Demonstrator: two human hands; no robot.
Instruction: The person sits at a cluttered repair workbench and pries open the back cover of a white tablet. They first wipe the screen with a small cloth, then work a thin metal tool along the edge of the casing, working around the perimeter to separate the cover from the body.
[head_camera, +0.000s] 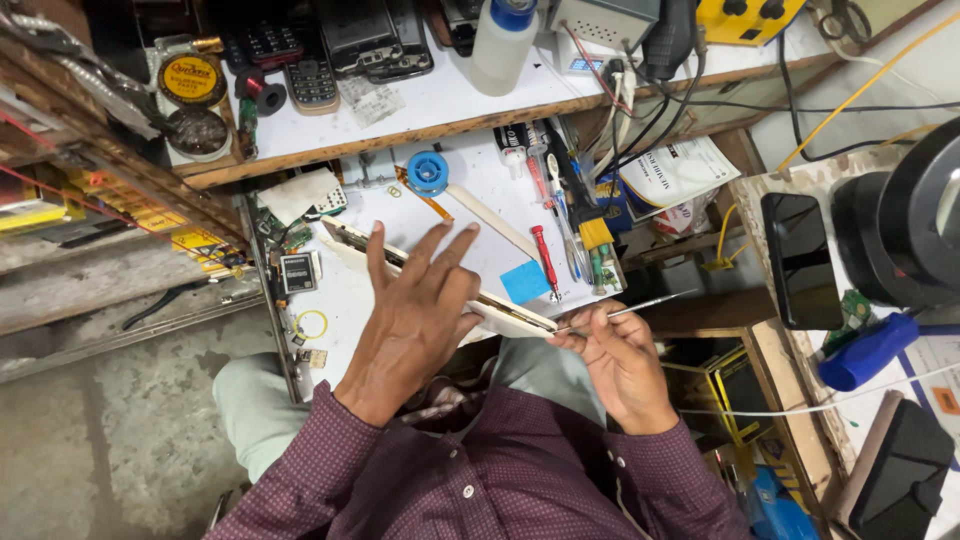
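Two hands worked over a cluttered white bench (480, 185). The left hand (415, 320) lay spread, fingers (438, 248) fanned and loose, its palm pressing on a thin flat phone panel (510, 318) that ran slantwise from upper left to lower right, resting partly on the bench edge and partly over the lap. The right hand (618, 362) was closed in a pinch on a slim metal tool (640, 305), whose near end met the panel's lower right corner while its far end pointed away to the right.

To do this well, I judged, the tool should stay shallow and nearly level with the seam, sliding along the edge rather than levering hard, since so thin a panel would likely crack under a twist. The spread palm seemed right for the job: broad, even pressure, kept away from the corner being worked.

Around them lay a red screwdriver (545, 258), a blue square pad (524, 282), a blue solder spool (428, 170), a small dark battery (298, 272) and a dark phone (800, 258) on the right-hand counter. A white squeeze bottle (500, 40) stood on the shelf above.

Much of the panel was hidden beneath the left palm, so I could not tell whether it was one layer or two. The tool's tip at the seam was too small to make out, and the bottle's top was cut off by the frame.
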